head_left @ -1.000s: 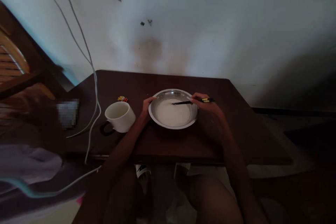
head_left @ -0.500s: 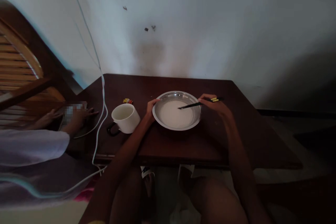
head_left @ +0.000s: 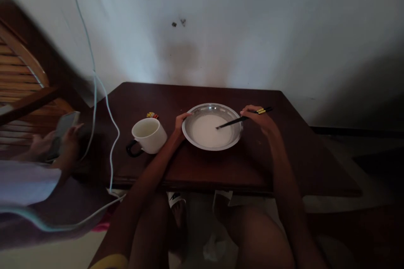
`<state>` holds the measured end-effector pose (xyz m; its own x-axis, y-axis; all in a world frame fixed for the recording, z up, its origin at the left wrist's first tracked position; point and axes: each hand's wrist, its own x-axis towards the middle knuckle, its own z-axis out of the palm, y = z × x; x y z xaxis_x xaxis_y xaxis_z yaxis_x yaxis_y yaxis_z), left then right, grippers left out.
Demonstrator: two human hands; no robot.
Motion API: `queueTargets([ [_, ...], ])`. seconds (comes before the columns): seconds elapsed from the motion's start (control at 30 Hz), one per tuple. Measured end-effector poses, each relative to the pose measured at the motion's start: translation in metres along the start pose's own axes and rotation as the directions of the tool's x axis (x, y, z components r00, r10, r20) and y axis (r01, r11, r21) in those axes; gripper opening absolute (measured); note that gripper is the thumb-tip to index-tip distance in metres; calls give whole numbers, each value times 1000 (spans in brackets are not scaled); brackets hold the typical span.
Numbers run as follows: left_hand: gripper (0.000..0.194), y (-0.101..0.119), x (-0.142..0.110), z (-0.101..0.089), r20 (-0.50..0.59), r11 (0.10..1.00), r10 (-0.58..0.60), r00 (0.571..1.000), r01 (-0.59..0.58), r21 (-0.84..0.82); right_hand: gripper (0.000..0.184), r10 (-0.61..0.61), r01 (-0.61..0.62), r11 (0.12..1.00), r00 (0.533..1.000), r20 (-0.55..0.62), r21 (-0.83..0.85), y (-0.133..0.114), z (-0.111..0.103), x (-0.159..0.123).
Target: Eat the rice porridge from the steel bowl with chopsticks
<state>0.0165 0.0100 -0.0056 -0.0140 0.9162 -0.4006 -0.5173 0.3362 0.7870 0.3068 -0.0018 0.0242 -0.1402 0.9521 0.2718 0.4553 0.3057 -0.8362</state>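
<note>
Chopsticks point(head_left: 232, 122), black with gold bands, are held in the closed grip of the right hand point(head_left: 255, 117) and slant across the right rim of a steel bowl point(head_left: 212, 148), their tips at the surface of the milky white mixture point(head_left: 210, 133) inside. The left hand point(head_left: 181, 124) keeps a narrow grip on the bowl's left rim, thumb over the edge. The bowl is at the middle of the dark tabletop point(head_left: 303, 155), with a white mug point(head_left: 154, 139) to its left, beside the left forearm.
</note>
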Motion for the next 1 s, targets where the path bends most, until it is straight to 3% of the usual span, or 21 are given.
queueTargets([
  [0.1,16,0,0,0,6,1000,0,1000,0,12,35,-55,50,998,992,113,48,-4,1,-4],
  [0.2,15,-1,4,-2,16,1000,4,1000,-5,7,29,-170,179,983,964,207,-27,-7,20,-4],
  [0.3,18,-2,6,-4,38,1000,-5,999,5,-8,23,-190,201,973,977,101,-113,-4,27,0],
  [0.43,19,-1,4,-3,38,999,-28,999,29,-21,30,-23,22,999,1000,-21,-41,1,1,0],
  [0.53,15,-1,3,-3,72,998,-44,996,47,-41,34,0,-5,999,994,110,42,-5,-7,-5],
  [0.63,13,-3,5,-4,98,996,-41,994,48,-70,31,-77,75,997,954,290,20,-10,11,-7],
  [0.73,12,-4,7,-4,106,995,-38,994,48,-92,33,-100,111,993,974,205,-46,-5,26,-3],
  [0.87,16,-2,5,-3,85,991,-72,994,81,-106,35,-30,32,996,999,29,-81,4,5,0],
  [0.93,19,-1,3,-2,73,990,-81,994,88,-108,36,15,-14,999,1000,14,-38,4,-9,-3],
  [1.0,23,-1,2,-2,80,990,-81,993,89,-112,36,27,-29,999,995,94,18,-1,-12,-6],
])
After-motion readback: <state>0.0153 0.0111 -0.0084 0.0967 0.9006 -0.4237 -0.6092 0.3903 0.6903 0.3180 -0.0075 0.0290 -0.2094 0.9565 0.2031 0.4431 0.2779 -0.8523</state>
